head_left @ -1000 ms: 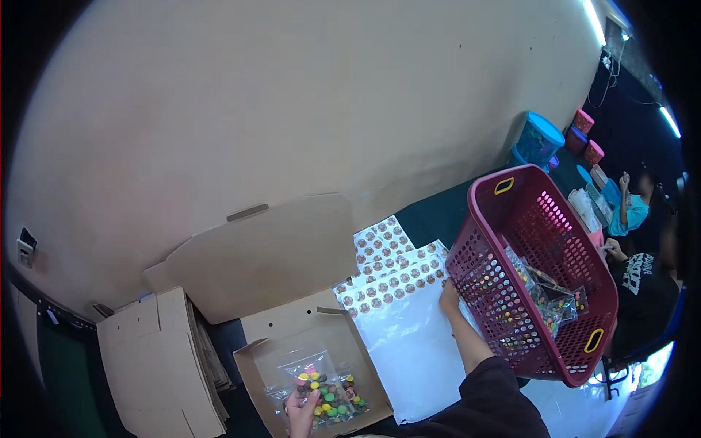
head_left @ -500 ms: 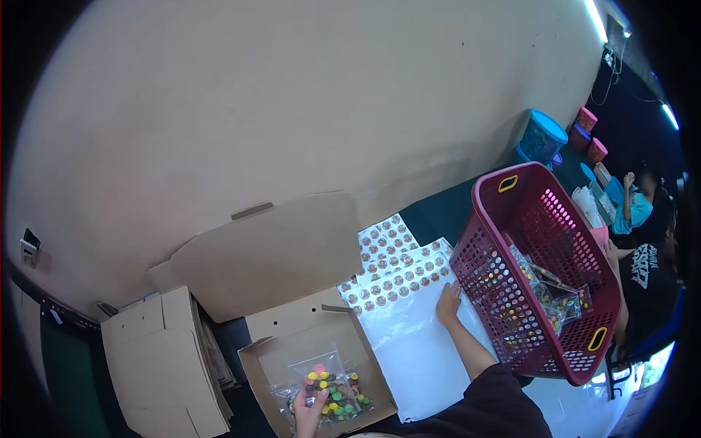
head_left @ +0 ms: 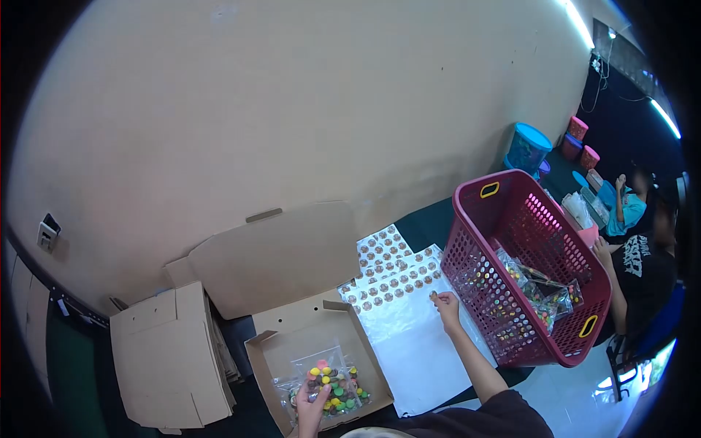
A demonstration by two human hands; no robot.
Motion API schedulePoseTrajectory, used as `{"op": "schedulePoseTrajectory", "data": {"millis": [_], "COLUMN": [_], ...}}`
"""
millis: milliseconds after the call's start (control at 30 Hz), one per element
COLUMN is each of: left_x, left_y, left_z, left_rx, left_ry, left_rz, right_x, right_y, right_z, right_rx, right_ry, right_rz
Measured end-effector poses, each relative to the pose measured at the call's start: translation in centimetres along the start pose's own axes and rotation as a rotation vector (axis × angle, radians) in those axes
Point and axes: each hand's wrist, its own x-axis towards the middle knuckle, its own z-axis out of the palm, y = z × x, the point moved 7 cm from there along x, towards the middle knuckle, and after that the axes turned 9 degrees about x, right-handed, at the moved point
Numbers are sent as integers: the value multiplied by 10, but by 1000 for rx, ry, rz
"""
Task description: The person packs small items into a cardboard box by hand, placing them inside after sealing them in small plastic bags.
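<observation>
My left hand [head_left: 310,410] grips the edge of a clear plastic bag of colourful round candies [head_left: 323,374], with pink, yellow, green and brown pieces. More bagged candies lie beneath it in the open cardboard box [head_left: 288,337]. Over a white sticker sheet [head_left: 409,358], my right hand [head_left: 448,312] pinches a small round sticker [head_left: 434,296] between thumb and finger. Rows of round stickers cover the sheet's upper part, and its lower part is bare.
A maroon laundry basket [head_left: 475,241] with candy bags inside stands right of the sheets. Flattened cardboard boxes [head_left: 157,358] are stacked at left. A blue-lidded tub [head_left: 529,146] is farther back. Two people sit at far right, one in a black shirt [head_left: 639,270].
My right hand has gone from lying spread on the sheet to pinching a sticker near the lowest row. The left hand keeps hold of the bag. The view has shifted slightly.
</observation>
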Motion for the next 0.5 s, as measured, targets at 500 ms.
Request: {"op": "schedulePoseTrajectory", "data": {"millis": [500], "left_x": [-35], "left_y": [48], "left_z": [30], "left_rx": [-98], "left_ry": [-120], "left_rz": [117], "right_x": [-241], "right_y": [-240], "right_z": [36], "right_rx": [493], "right_ry": [-1028], "right_rz": [18]}}
